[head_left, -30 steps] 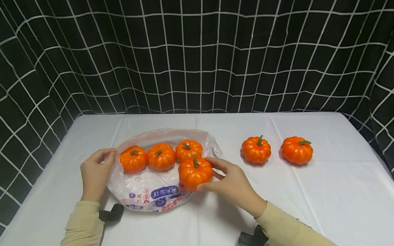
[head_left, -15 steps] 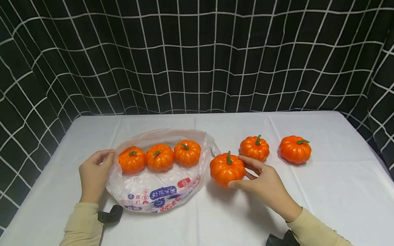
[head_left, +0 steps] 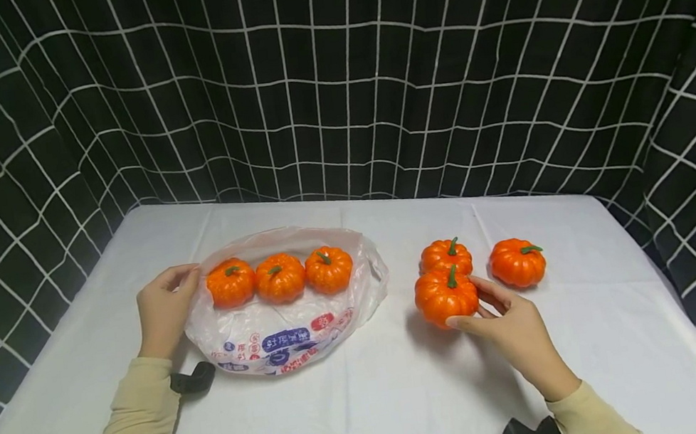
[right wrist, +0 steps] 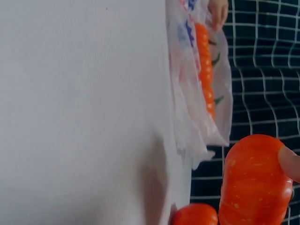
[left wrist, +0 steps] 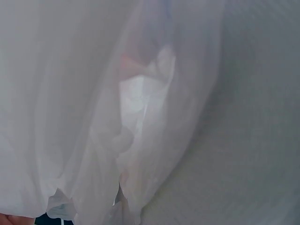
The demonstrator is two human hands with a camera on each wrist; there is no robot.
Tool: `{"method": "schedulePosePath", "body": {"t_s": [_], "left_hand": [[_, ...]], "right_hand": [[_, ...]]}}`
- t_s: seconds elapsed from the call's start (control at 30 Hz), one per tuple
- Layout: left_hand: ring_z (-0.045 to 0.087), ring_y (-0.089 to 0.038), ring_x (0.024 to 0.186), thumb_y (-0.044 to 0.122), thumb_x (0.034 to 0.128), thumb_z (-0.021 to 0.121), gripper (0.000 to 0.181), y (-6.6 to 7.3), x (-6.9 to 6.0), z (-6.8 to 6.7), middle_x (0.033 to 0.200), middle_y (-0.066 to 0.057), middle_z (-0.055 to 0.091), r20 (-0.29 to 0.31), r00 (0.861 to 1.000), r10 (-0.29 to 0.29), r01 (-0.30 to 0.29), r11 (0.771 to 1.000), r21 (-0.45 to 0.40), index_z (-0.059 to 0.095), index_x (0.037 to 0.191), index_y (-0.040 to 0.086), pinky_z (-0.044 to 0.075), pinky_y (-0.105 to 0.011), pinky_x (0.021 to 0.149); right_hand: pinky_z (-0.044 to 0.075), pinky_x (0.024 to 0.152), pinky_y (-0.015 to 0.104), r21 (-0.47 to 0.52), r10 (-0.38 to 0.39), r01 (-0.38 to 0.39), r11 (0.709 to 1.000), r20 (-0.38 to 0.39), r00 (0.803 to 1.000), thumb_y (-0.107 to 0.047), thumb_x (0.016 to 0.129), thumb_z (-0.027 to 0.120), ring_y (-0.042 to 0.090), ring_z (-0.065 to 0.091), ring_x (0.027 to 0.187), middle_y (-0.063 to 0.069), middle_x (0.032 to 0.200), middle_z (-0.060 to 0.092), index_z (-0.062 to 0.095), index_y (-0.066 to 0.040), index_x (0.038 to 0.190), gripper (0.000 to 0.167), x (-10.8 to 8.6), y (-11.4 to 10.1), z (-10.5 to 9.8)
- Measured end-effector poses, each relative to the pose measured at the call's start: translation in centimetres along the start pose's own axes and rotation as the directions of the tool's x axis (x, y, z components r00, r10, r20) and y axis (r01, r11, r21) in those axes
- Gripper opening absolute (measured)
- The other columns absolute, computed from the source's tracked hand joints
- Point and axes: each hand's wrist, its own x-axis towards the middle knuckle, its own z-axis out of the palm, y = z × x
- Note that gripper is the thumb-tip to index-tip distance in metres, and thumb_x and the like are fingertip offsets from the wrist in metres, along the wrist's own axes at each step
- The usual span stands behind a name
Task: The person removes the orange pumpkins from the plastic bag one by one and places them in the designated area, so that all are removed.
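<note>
My right hand (head_left: 512, 331) holds a small orange pumpkin (head_left: 444, 299) by its right side, thumb in front, raised over the table; its shadow falls below. In the right wrist view the held pumpkin (right wrist: 255, 183) fills the lower right corner. At the left, my left hand (head_left: 167, 305) pinches the rim of a thin white plastic bag (head_left: 245, 329) printed in blue and red. Inside the bag three pumpkins stand in a row: a left one (head_left: 231, 285), a middle one (head_left: 281, 280) and a right one (head_left: 329, 271). Bag plastic (left wrist: 145, 117) covers much of the left wrist view.
Right of the bag, one pumpkin (head_left: 445, 254) sits behind the held one, partly hidden by it. Another pumpkin (head_left: 517, 263) stands farther right. A white cloth (head_left: 377, 414) covers the table. Black curtain with a white grid (head_left: 333, 90) surrounds its back and sides.
My right hand has carried the pumpkin to the right, from over the bag's right edge to in front of a loose pumpkin. The left hand and the bag have stayed nearly still.
</note>
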Motion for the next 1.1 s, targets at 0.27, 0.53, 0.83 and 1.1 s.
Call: {"method": "schedulePosePath", "body": {"t_s": [0.27,0.53,0.83,1.1], "left_hand": [[0.060,-0.037,0.123,0.023,0.0967,0.063,0.029,0.1,-0.1,0.0,0.122,-0.020,0.070,-0.003,1.000,0.016,-0.016,1.000,-0.001,0.071,0.114,0.001,0.046,-0.050,0.109],[0.060,-0.038,0.124,0.023,0.0966,0.063,0.029,0.3,-0.2,0.0,0.122,-0.020,0.070,-0.003,1.000,0.010,-0.010,1.000,0.000,0.071,0.114,0.001,0.046,-0.051,0.109],[0.061,-0.038,0.123,0.021,0.0967,0.063,0.028,0.7,-0.3,0.0,0.122,-0.021,0.069,-0.004,1.000,0.023,-0.023,1.000,-0.001,0.071,0.114,0.000,0.047,-0.050,0.109],[0.060,-0.039,0.123,0.022,0.0965,0.064,0.029,0.5,-0.3,0.0,0.121,-0.021,0.070,-0.004,1.000,0.023,-0.023,1.000,0.002,0.071,0.114,0.000,0.046,-0.052,0.109]], "right_hand": [[0.045,0.096,0.008,-0.040,0.018,-0.020,0.999,-0.052,0.998,-0.027,0.081,0.083,0.025,0.042,0.142,0.013,0.157,0.040,0.038,-0.003,0.151,0.086,-0.3,1.0,-1.8],[0.042,0.085,-0.003,-0.077,0.030,-0.040,0.996,-0.117,0.993,-0.032,0.081,0.083,0.032,0.040,0.144,0.020,0.156,0.040,0.035,-0.003,0.152,0.091,-0.7,1.8,-3.9],[0.046,0.096,0.007,-0.144,0.073,-0.101,0.984,-0.188,0.980,-0.042,0.082,0.080,0.033,0.038,0.145,0.018,0.154,0.044,0.035,-0.011,0.154,0.091,-1.2,2.7,-6.5],[0.032,0.116,0.057,-0.136,0.111,-0.150,0.979,-0.254,0.961,-0.049,0.084,0.076,0.037,0.030,0.149,0.018,0.159,0.037,0.030,-0.011,0.156,0.093,-0.9,3.3,-8.5]]}}
